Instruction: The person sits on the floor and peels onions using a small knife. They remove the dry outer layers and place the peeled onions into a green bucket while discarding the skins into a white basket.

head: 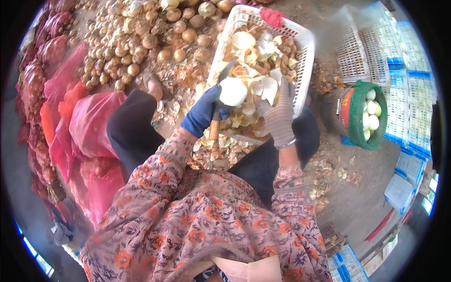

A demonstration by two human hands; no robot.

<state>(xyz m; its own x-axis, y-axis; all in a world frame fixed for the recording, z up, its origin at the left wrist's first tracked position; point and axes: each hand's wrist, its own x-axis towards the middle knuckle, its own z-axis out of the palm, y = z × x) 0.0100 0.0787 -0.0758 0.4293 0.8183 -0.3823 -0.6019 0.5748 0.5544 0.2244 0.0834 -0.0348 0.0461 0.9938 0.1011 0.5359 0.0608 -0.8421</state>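
My left hand [203, 112], in a blue knitted glove, grips a knife by its wooden handle [214, 130]. The same hand steadies a white peeled onion [233, 91] against the knife, whose dark blade [225, 71] shows above the glove. In a pale striped glove, my right hand [282, 112] pinches a whitish piece of onion skin [270, 89] just right of the onion. Both hands are over a white plastic crate [307, 68] heaped with onion skins [243, 63]. A red cloth [273, 17] hangs on the crate's far rim.
Unpeeled onions [119, 53] lie piled at the upper left. Pink mesh sacks [95, 123] stand by my left knee. To the right, a bucket with green netting [366, 141] holds peeled onions [372, 121]. White crates [398, 102] are beyond it. Loose skins [320, 197] litter the floor.
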